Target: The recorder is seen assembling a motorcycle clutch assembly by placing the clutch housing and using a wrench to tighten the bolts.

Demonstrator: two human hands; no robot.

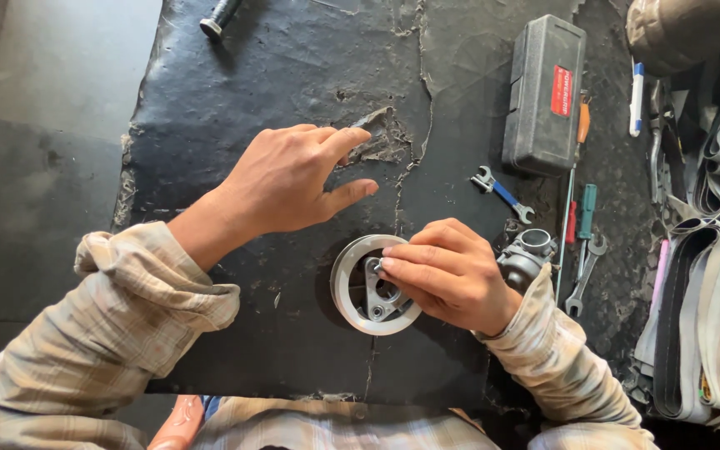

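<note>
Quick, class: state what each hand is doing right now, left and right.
Left hand: open, holding nothing, fingertips at a torn patch of the black mat.
Right hand: fingers closed on the round metal pulley wheel.

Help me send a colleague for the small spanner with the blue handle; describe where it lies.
On the black mat, find the grey plastic case at the right. Just below its lower left corner lies the small spanner. Its blue shank sets it apart from the all-metal spanner further right.
</note>
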